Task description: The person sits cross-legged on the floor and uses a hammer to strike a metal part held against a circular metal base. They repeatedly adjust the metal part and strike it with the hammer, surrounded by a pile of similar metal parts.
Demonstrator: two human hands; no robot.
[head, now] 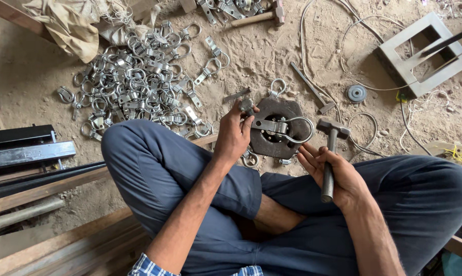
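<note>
My left hand [234,134] grips the strap end of a metal ring clamp [284,128] and holds it flat on a dark round iron block [275,110] on the sandy ground. My right hand [334,176] holds a small steel hammer [331,153] by its handle, head up, just right of the block. The hammer head sits close to the clamp's loop without touching it. I sit cross-legged in blue trousers, knees either side of the block.
A big heap of finished ring clamps [134,84] lies at upper left. A second hammer [259,16] rests at the top. A grey square metal frame [425,53], loose wire and a small disc [357,93] are at right. Black metal bars [24,153] and planks lie left.
</note>
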